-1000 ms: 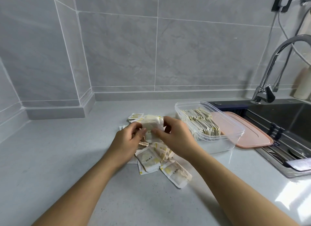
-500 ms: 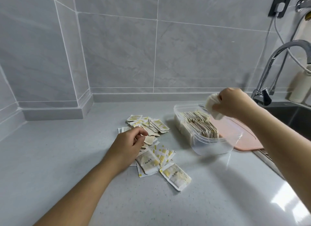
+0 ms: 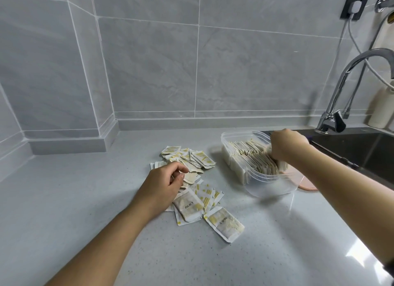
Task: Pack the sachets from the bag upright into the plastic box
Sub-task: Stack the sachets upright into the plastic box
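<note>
On bench | loose sachets white-yellow, flat | plastic box clear | right hand grips upright sachet bundle inside | left hand loosely curled, empty

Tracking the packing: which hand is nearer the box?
Right. The right hand is in the box, gripping sachets; the left hand rests on the loose pile, left of the box and apart from it.
</note>
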`<state>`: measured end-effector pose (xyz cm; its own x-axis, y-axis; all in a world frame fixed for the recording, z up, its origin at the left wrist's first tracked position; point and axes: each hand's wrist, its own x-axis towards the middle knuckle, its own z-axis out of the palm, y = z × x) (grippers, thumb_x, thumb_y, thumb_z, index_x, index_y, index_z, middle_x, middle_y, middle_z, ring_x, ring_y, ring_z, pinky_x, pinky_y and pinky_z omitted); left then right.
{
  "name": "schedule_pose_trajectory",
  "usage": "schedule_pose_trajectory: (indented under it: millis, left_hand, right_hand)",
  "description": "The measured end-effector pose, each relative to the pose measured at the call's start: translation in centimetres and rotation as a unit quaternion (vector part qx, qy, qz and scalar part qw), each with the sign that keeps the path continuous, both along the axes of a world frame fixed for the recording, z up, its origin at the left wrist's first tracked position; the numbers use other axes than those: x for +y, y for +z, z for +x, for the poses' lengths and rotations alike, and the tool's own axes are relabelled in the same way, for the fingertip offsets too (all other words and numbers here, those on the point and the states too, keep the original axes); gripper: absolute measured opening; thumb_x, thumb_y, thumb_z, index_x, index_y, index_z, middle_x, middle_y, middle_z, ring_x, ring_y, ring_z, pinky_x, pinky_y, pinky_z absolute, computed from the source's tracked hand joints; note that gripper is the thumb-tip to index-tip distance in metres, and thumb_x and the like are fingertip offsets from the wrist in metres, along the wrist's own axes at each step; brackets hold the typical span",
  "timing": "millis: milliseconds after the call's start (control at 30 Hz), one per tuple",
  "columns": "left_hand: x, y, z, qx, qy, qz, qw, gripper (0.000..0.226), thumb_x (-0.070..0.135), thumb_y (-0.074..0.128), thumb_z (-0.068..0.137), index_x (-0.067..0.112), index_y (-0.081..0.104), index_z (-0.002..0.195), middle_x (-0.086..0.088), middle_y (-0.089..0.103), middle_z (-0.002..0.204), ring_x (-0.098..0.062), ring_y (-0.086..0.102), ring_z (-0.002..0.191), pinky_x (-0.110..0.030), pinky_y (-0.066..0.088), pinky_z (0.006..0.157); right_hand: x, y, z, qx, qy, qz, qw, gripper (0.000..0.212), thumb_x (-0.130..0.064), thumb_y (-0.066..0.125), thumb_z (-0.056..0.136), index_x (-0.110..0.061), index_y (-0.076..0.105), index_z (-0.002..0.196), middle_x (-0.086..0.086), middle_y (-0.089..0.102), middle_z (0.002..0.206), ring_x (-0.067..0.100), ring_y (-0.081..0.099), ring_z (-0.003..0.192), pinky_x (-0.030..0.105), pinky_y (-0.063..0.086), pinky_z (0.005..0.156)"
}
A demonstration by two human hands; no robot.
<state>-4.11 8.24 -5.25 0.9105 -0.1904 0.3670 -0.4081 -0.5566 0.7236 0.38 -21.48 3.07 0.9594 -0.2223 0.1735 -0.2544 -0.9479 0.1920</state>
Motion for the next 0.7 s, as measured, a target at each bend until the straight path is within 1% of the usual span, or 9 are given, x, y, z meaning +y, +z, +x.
schedule_pose_trajectory:
  millis: [67,167,300,367,467,533,600,633,700]
  left_hand:
    - [0.0,0.0,0.0,0.001,-0.002,0.002,1.0,0.026,0.015,0.053,0.094,0.04,0.058,0.087,0.002,0.065,0.073,-0.015,0.064,0.071,-0.043,0.053,0.074]
    - [-0.2,-0.1,0.1,0.001,-0.005,0.003,1.0,0.026,0.015,0.053,0.094,0.039,0.059,0.087,0.004,0.065,0.072,-0.01,0.065,0.072,-0.041,0.054,0.076]
    - [-0.1,-0.4,0.2,0.002,-0.008,0.001,1.0,0.025,0.015,0.054,0.093,0.038,0.06,0.088,0.006,0.065,0.072,-0.011,0.067,0.073,-0.041,0.055,0.075]
    - [-0.2,-0.4,0.3,-0.002,-0.004,0.004,1.0,0.022,0.015,0.054,0.093,0.035,0.062,0.09,0.005,0.065,0.073,-0.013,0.065,0.073,-0.039,0.054,0.074]
    - [-0.2,-0.3,0.7,-0.051,0.036,0.034,0.997,0.017,0.014,0.056,0.091,0.027,0.066,0.094,0.014,0.06,0.084,-0.012,0.057,0.084,-0.032,0.048,0.078]
    - [0.0,-0.3,1.1,-0.085,0.084,0.069,0.99,0.014,0.016,0.057,0.089,0.025,0.066,0.096,0.014,0.056,0.094,-0.012,0.052,0.099,-0.032,0.042,0.087]
    - [0.4,-0.3,1.2,-0.067,0.14,0.123,0.98,0.013,0.023,0.057,0.089,0.027,0.063,0.1,0.009,0.054,0.107,-0.016,0.047,0.11,-0.035,0.035,0.091]
    - [0.6,-0.3,1.2,-0.049,0.16,0.151,0.974,0.014,0.028,0.057,0.089,0.028,0.062,0.102,0.007,0.052,0.111,-0.017,0.044,0.114,-0.035,0.033,0.092]
    - [0.9,0.0,1.1,-0.019,0.184,0.188,0.965,0.022,0.038,0.056,0.087,0.029,0.059,0.107,0.006,0.049,0.117,-0.018,0.041,0.117,-0.036,0.031,0.095]
  right_hand:
    - [0.5,-0.5,-0.1,0.008,-0.008,0.001,1.0,0.025,-0.007,0.048,0.091,-0.005,0.061,0.113,0.012,0.062,0.106,0.032,0.06,0.098,0.032,0.042,0.07]
    - [0.9,-1.3,-0.2,0.022,-0.017,0.015,1.0,0.031,0.0,0.045,0.09,-0.003,0.06,0.117,0.014,0.062,0.115,0.033,0.06,0.105,0.032,0.042,0.073]
    - [1.2,-1.1,-0.5,0.045,-0.014,0.035,0.998,0.031,0.002,0.043,0.089,-0.002,0.059,0.116,0.014,0.062,0.114,0.032,0.059,0.099,0.031,0.041,0.072]
    - [1.2,-0.7,-0.7,0.052,-0.018,0.042,0.998,0.03,0.0,0.043,0.089,-0.004,0.06,0.114,0.013,0.062,0.114,0.03,0.055,0.089,0.032,0.041,0.073]
    - [2.0,-0.1,-1.3,0.007,-0.014,0.027,1.0,0.015,-0.008,0.048,0.09,-0.012,0.059,0.098,0.009,0.063,0.111,0.029,0.051,0.083,0.031,0.04,0.071]
    - [3.4,0.2,-1.7,-0.072,0.034,0.042,0.996,0.01,-0.014,0.049,0.091,-0.013,0.058,0.095,0.008,0.064,0.111,0.03,0.059,0.09,0.031,0.04,0.07]
    - [5.2,0.1,-2.4,-0.129,0.12,0.097,0.98,0.022,-0.021,0.05,0.092,-0.019,0.062,0.11,0.003,0.063,0.115,0.028,0.061,0.1,0.033,0.044,0.073]
    - [6.2,0.2,-2.9,-0.13,0.168,0.128,0.969,0.026,-0.026,0.052,0.092,-0.024,0.062,0.116,-0.001,0.063,0.116,0.024,0.06,0.101,0.033,0.046,0.076]
    - [7.9,0.4,-4.5,-0.073,0.248,0.187,0.948,0.033,-0.036,0.062,0.088,-0.029,0.061,0.12,-0.007,0.064,0.116,0.015,0.057,0.091,0.028,0.045,0.079]
